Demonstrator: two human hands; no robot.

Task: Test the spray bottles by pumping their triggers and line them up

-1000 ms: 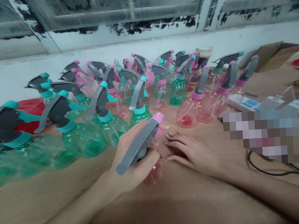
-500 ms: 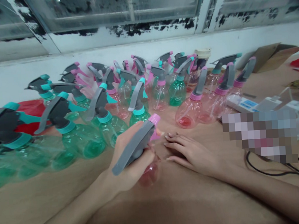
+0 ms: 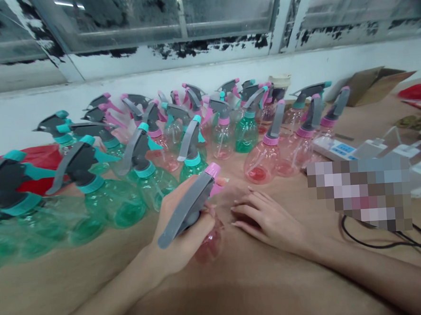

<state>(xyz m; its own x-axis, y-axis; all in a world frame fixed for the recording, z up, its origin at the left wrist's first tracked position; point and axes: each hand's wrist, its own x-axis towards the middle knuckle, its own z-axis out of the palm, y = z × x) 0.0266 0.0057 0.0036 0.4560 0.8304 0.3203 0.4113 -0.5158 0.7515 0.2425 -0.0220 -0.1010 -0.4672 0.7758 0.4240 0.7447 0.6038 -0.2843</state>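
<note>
Slightly leftward: spray bottle in left hand

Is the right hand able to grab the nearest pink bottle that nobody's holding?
Probably yes. The right hand seems to hold nothing, and that pink bottle stands just beyond it, with nothing visible between them.

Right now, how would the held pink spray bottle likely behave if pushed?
The pink spray bottle may tip easily, its trigger head rising above a rounded body. It's probably light: that body looks like see-through plastic. Looking glossy, it might slip if the left hand loosened.
</note>
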